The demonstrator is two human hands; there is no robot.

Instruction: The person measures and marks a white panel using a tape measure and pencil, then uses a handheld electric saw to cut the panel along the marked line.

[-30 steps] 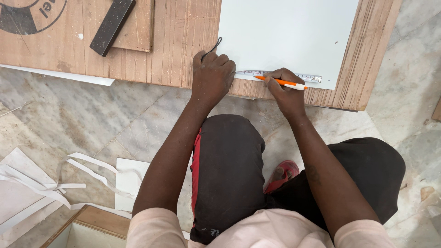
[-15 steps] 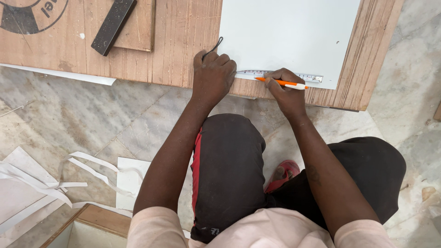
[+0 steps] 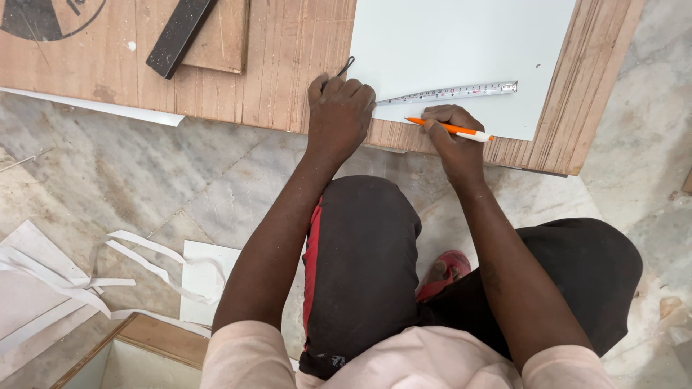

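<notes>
A white laminate sheet [image 3: 461, 43] lies on a brown plywood board [image 3: 288, 65] on the floor. My left hand [image 3: 340, 115] is closed over a tape measure body at the sheet's near left corner, a dark strap loop sticking out above the knuckles. The tape's blade [image 3: 450, 93] runs right from that hand across the sheet's near edge. My right hand [image 3: 450, 133] grips an orange pen [image 3: 448, 129] with a white end, its tip on the sheet just under the blade.
A black flat bar [image 3: 179, 36] lies on a smaller wood piece at the board's far left. White laminate strips and offcuts [image 3: 86, 270] litter the marble floor [image 3: 166, 173] at left. A wooden box corner [image 3: 137, 353] shows at the bottom left. My knees are bent below the board.
The pen and my right hand have shifted slightly left along the tape blade. The left hand stays put on the tape body.
</notes>
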